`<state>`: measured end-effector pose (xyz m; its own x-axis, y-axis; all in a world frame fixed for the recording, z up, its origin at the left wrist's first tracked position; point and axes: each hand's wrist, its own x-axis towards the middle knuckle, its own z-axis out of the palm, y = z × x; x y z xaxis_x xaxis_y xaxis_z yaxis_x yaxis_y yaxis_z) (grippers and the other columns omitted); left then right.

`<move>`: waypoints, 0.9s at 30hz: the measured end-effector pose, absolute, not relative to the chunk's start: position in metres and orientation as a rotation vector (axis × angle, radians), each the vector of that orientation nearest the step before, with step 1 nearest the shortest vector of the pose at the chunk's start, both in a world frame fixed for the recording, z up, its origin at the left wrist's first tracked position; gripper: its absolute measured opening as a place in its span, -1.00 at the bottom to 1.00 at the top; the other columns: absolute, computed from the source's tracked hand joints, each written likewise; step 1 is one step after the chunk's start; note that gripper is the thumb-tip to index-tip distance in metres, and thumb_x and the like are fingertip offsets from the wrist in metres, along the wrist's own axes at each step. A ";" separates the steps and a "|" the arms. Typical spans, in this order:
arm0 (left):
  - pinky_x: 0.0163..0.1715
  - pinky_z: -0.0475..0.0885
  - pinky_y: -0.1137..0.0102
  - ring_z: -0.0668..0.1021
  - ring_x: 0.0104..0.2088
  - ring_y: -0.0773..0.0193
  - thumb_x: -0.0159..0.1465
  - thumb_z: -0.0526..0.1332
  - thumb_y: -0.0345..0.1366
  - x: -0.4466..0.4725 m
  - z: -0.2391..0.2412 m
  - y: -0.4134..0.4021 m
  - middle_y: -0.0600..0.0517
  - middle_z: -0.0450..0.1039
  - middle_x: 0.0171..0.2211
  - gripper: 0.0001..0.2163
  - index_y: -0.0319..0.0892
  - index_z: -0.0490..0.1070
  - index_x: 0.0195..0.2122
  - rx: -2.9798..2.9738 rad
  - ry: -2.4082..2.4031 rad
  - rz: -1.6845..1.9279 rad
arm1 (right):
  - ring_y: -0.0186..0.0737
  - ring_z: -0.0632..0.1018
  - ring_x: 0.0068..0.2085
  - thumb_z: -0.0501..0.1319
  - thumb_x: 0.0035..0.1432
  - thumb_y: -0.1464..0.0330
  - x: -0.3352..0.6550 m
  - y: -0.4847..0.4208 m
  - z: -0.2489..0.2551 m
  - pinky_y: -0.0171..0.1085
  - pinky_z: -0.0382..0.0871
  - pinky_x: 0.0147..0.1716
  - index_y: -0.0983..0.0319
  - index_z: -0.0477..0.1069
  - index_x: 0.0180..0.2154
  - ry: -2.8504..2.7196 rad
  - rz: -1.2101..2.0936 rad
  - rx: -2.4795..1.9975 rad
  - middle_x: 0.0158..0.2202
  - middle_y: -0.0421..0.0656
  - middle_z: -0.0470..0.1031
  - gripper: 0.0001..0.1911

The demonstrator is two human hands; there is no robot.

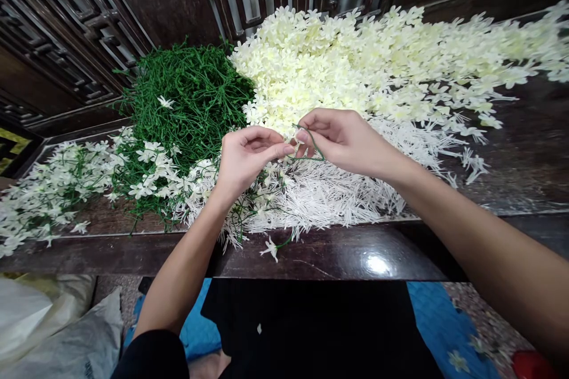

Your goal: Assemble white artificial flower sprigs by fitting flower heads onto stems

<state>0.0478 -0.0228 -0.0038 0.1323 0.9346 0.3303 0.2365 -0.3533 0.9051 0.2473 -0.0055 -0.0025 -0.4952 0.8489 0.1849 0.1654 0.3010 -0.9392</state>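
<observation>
I've got both hands up over the dark wooden table (355, 254), meeting at the middle. My left hand (244, 157) has its fingertips pinched narrow, and my right hand (344, 139) pinches back at it; between them runs a thin green stem (313, 143), gripped by both just above the heaps. Straight beneath lies a spread of white stamen pieces (329, 192), touching the table's front edge. Behind my hands sits a big pile of cream flowers (355, 65), running off to the right. To the left, a tangle of bare green stems (191, 98) sits against the carved wooden panel (75, 29). Finished flowered sprigs (66, 183) sprawl along the left, crowding my left wrist. One loose blossom (270, 249) hangs at the table's edge.
</observation>
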 end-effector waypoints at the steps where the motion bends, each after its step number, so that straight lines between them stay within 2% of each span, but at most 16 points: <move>1: -0.32 0.65 0.37 0.66 -0.40 0.29 0.00 0.52 -0.31 0.047 -0.004 -0.023 0.01 0.63 -0.42 -0.82 -0.21 0.57 -0.42 1.738 1.141 1.255 | -0.15 0.62 -0.29 0.29 0.24 0.21 0.247 -0.006 -0.002 -0.12 0.54 -0.27 0.21 0.41 -0.27 -1.865 1.218 -0.910 -0.34 -0.13 0.56 -0.80; 4: -0.17 0.65 0.31 0.68 -0.25 0.24 0.06 0.48 -0.35 0.046 -0.004 -0.022 -0.04 0.65 -0.32 -0.87 -0.22 0.59 -0.39 1.810 1.128 1.254 | -0.17 0.60 -0.36 0.26 0.26 0.22 0.248 -0.006 -0.002 -0.14 0.51 -0.36 0.20 0.40 -0.27 -1.903 1.174 -0.963 -0.41 -0.15 0.54 -0.81; 7: -0.12 0.65 0.29 0.68 -0.18 0.22 0.12 0.44 -0.35 0.046 -0.006 -0.022 -0.06 0.66 -0.26 -0.91 -0.21 0.60 -0.36 1.807 1.106 1.271 | -0.25 0.46 -0.54 0.15 0.33 0.26 0.250 -0.002 -0.006 -0.19 0.32 -0.56 0.20 0.40 -0.27 -2.002 0.920 -1.117 -0.49 -0.17 0.46 -0.83; 9: -0.14 0.67 0.28 0.68 -0.19 0.21 0.15 0.42 -0.33 0.046 -0.007 -0.022 -0.06 0.66 -0.22 -0.92 -0.19 0.61 -0.33 1.769 1.071 1.284 | -0.28 0.36 -0.57 0.13 0.35 0.27 0.253 0.002 -0.008 -0.20 0.20 -0.58 0.19 0.41 -0.28 -2.012 0.682 -1.178 -0.50 -0.17 0.41 -0.82; 11: -0.15 0.68 0.28 0.69 -0.22 0.23 0.19 0.38 -0.33 0.046 -0.006 -0.023 -0.06 0.65 -0.19 -0.91 -0.18 0.61 -0.28 1.740 1.049 1.282 | -0.26 0.35 -0.54 0.14 0.34 0.28 0.254 0.003 -0.008 -0.19 0.19 -0.54 0.18 0.42 -0.29 -1.980 0.570 -1.185 -0.49 -0.16 0.40 -0.84; 15: -0.10 0.67 0.28 0.70 -0.21 0.23 0.17 0.41 -0.34 0.047 -0.003 -0.024 -0.06 0.66 -0.17 -0.82 -0.19 0.59 -0.19 1.669 1.057 1.235 | -0.18 0.42 -0.49 0.15 0.31 0.25 0.254 -0.002 0.002 -0.12 0.27 -0.49 0.13 0.40 -0.27 -1.976 0.707 -1.082 -0.47 -0.17 0.43 -0.87; 20: -0.12 0.67 0.28 0.71 -0.24 0.19 0.10 0.48 -0.24 0.046 -0.007 -0.021 -0.08 0.66 -0.26 -0.80 -0.23 0.56 -0.35 1.588 1.126 1.173 | -0.16 0.42 -0.49 0.19 0.29 0.18 0.251 -0.010 0.011 -0.09 0.29 -0.49 0.08 0.42 -0.29 -1.988 0.938 -0.981 -0.49 -0.18 0.43 -0.85; 27: -0.41 0.61 0.47 0.64 -0.47 0.36 0.28 0.31 -0.28 0.047 -0.007 -0.022 0.02 0.60 -0.46 -0.89 -0.22 0.55 -0.26 1.720 1.033 1.159 | -0.23 0.45 -0.49 0.17 0.31 0.31 0.249 -0.009 0.005 -0.17 0.30 -0.53 0.13 0.41 -0.29 -2.028 0.914 -0.904 -0.48 -0.19 0.45 -0.90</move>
<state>0.0469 -0.0222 -0.0074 0.2465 0.9228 0.2959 0.1885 -0.3452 0.9194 0.2490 -0.0087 0.0050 -0.4921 0.8093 0.3208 0.2957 0.5020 -0.8127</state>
